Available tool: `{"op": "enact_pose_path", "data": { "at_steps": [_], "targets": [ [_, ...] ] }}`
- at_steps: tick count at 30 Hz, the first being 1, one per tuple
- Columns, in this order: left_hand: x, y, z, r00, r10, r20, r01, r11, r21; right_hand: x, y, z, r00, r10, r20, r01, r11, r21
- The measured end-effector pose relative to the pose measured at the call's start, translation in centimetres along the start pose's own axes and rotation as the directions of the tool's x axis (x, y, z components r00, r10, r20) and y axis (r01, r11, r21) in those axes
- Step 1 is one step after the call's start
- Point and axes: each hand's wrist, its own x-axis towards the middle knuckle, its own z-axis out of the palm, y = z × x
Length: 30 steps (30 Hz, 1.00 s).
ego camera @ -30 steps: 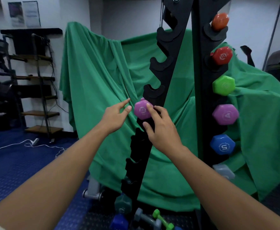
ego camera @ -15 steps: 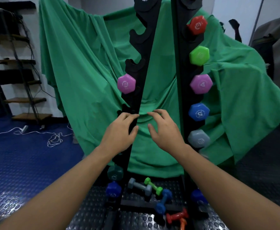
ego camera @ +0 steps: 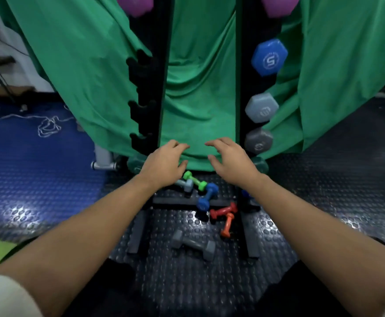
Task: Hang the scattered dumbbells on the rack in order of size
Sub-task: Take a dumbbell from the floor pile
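Note:
The black rack (ego camera: pixel 145 92) rises ahead with two upright posts. A purple dumbbell (ego camera: pixel 134 3) hangs at the top, its other end at the right post. Below on the right post sit a blue one marked 5 (ego camera: pixel 269 57), a light grey one (ego camera: pixel 262 108) and a darker grey one (ego camera: pixel 258 140). On the floor between the posts lie a green dumbbell (ego camera: pixel 195 179), a blue one (ego camera: pixel 206 195), a red one (ego camera: pixel 223 210), an orange one (ego camera: pixel 228 224) and a grey one (ego camera: pixel 193 244). My left hand (ego camera: pixel 164 165) and my right hand (ego camera: pixel 230 161) hover above them, fingers spread, holding nothing.
A green cloth (ego camera: pixel 200 88) drapes behind the rack. The floor is black studded rubber (ego camera: pixel 312 202), with a blue mat (ego camera: pixel 27 168) on the left carrying a tangled white cable (ego camera: pixel 47 126). The rack's base bars (ego camera: pixel 136 234) run along the floor beside the loose dumbbells.
My hands let go of the purple dumbbell, which stays on the rack, and both dropped toward the floor. My view tilted down, bringing the loose dumbbells into sight.

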Motion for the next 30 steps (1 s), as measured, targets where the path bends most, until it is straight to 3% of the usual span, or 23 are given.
{"op": "enact_pose_path", "data": {
  "at_steps": [5,12,24,30],
  "targets": [
    [-1.7,-0.5,6.6,0.975,-0.071,0.211,0.071,0.997,0.010,-2.7,3.5,5.4,0.973,0.134,0.186,-0.139,0.990,0.017],
    [-2.4,-1.6,14.6,0.901,-0.155,0.406,0.167,0.986,0.005,-5.8,8.0,11.9,0.879,0.325,0.349,-0.348,0.937,0.003],
    [-3.0,-5.1,26.9,0.778,-0.271,0.567,0.360,0.932,-0.048,-7.2,14.3,22.4,0.761,0.464,0.455,-0.542,0.839,0.051],
    [-1.1,-5.5,32.3,0.742,-0.311,0.594,0.454,0.885,-0.103,-5.0,17.1,27.0,0.758,0.492,0.428,-0.589,0.798,0.126]
  ]
}}
